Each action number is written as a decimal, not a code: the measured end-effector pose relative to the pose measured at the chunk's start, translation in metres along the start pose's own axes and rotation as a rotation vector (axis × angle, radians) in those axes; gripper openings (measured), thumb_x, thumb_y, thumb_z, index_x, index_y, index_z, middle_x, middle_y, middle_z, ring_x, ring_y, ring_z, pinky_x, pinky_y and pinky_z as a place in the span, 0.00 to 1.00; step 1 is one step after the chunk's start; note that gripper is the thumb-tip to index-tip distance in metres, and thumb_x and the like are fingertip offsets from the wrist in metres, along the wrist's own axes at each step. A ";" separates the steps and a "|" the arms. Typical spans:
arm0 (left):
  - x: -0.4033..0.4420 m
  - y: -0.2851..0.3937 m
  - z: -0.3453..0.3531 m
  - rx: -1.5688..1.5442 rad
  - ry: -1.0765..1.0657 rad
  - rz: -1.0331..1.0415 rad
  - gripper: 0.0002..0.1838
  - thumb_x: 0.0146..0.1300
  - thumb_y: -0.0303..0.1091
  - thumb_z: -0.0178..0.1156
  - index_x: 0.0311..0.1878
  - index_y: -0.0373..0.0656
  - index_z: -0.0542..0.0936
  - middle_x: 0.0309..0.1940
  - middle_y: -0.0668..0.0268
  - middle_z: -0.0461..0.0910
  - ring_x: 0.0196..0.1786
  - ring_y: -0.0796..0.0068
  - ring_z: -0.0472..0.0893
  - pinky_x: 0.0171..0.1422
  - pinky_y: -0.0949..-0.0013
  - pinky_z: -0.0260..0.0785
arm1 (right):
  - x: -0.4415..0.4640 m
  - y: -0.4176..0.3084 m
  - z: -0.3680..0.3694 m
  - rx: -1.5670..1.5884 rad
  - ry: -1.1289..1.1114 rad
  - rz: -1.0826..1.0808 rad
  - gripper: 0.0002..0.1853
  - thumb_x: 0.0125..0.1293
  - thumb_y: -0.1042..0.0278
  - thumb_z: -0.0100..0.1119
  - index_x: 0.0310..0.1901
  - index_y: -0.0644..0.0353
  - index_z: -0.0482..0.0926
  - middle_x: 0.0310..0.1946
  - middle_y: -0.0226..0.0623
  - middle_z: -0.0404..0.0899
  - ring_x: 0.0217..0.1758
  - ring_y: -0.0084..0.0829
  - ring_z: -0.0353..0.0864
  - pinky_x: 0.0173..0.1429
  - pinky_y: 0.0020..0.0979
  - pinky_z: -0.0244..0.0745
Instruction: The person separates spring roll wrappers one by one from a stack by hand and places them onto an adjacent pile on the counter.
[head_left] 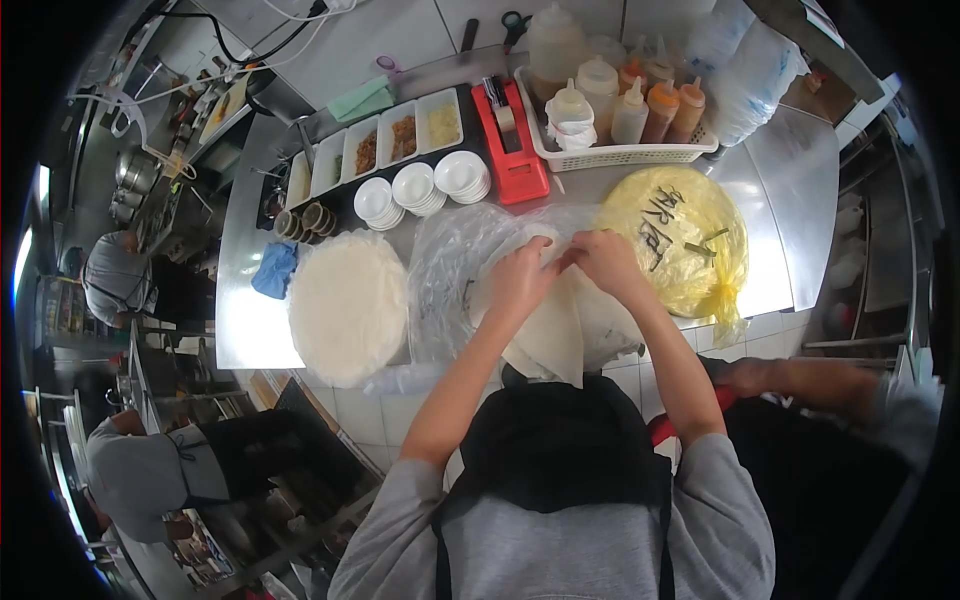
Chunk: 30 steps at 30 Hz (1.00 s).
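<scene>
My left hand [520,278] and my right hand [603,262] are close together, fingers pinched at the upper part of a thin, pale round dough sheet [545,340]. Its lower part hangs in a fold toward my apron, past the table's front edge. Beneath and around it spreads a clear plastic bag [440,265]. A stack of round white sheets [350,305] lies to the left. To the right of my right hand is a tied yellow plastic bag [685,240] with black writing, round and flat in shape. My fingertips partly hide the pinched edge.
Behind the sheets stand small white bowls [416,187], topping trays [402,135], a red tape dispenser [515,150] and a basket [635,155] of squeeze bottles. A blue cloth [274,270] lies far left. Another person's arm [800,382] is close on my right; two people work at left.
</scene>
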<state>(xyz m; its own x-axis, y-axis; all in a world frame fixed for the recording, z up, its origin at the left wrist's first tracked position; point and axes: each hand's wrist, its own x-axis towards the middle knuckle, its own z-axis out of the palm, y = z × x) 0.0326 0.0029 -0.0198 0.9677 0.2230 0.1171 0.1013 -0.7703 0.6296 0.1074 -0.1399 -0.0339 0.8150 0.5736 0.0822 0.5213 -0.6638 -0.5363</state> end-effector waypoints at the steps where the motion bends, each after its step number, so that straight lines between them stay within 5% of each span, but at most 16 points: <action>1: 0.003 -0.002 0.000 0.053 -0.047 -0.010 0.15 0.53 0.45 0.62 0.39 0.45 0.80 0.31 0.52 0.80 0.37 0.52 0.79 0.40 0.55 0.70 | -0.001 0.002 -0.001 0.014 0.005 -0.003 0.09 0.54 0.60 0.59 0.27 0.56 0.79 0.25 0.43 0.79 0.32 0.47 0.78 0.37 0.44 0.73; 3: 0.009 -0.004 -0.003 0.162 -0.143 -0.023 0.14 0.54 0.46 0.61 0.36 0.46 0.82 0.28 0.52 0.80 0.34 0.52 0.79 0.38 0.56 0.70 | -0.001 0.006 -0.006 0.042 0.023 -0.005 0.09 0.54 0.59 0.59 0.28 0.56 0.79 0.24 0.44 0.79 0.31 0.47 0.78 0.36 0.44 0.73; 9: -0.022 -0.021 -0.044 0.040 0.087 -0.071 0.13 0.55 0.45 0.61 0.31 0.44 0.81 0.25 0.55 0.79 0.30 0.54 0.79 0.34 0.58 0.69 | -0.027 0.018 -0.032 0.259 0.139 0.071 0.09 0.55 0.64 0.62 0.31 0.62 0.78 0.20 0.47 0.75 0.23 0.44 0.76 0.29 0.38 0.69; 15: -0.048 -0.034 -0.071 -0.032 0.189 -0.080 0.14 0.55 0.45 0.62 0.34 0.43 0.81 0.25 0.54 0.79 0.29 0.54 0.79 0.32 0.60 0.69 | -0.049 0.027 -0.036 0.395 0.191 0.189 0.10 0.56 0.66 0.62 0.31 0.65 0.76 0.16 0.45 0.71 0.17 0.33 0.68 0.26 0.32 0.65; 18: -0.053 -0.040 -0.078 -0.129 0.123 -0.206 0.17 0.55 0.45 0.63 0.35 0.38 0.80 0.26 0.50 0.78 0.28 0.52 0.77 0.33 0.60 0.67 | -0.047 0.029 -0.034 0.372 0.180 0.235 0.10 0.54 0.66 0.63 0.31 0.66 0.77 0.17 0.45 0.73 0.19 0.37 0.72 0.29 0.34 0.68; 24: -0.048 -0.041 -0.064 0.213 -0.051 -0.205 0.16 0.55 0.44 0.63 0.37 0.41 0.80 0.29 0.52 0.79 0.33 0.49 0.78 0.35 0.55 0.68 | -0.022 0.000 -0.012 0.046 0.386 -0.192 0.10 0.52 0.64 0.60 0.34 0.59 0.78 0.24 0.44 0.79 0.30 0.46 0.79 0.37 0.43 0.74; 30: -0.035 -0.059 -0.043 0.049 0.016 -0.005 0.24 0.54 0.52 0.61 0.41 0.38 0.78 0.33 0.51 0.80 0.37 0.49 0.79 0.41 0.56 0.70 | 0.013 -0.001 0.018 0.097 0.053 0.027 0.11 0.56 0.60 0.58 0.35 0.57 0.79 0.25 0.44 0.79 0.31 0.47 0.78 0.38 0.43 0.73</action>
<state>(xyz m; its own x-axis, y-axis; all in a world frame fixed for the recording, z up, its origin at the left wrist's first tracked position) -0.0167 0.0663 -0.0284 0.9636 0.2357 0.1265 0.1172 -0.7973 0.5921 0.1127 -0.1235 -0.0473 0.8417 0.5287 0.1095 0.4745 -0.6276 -0.6172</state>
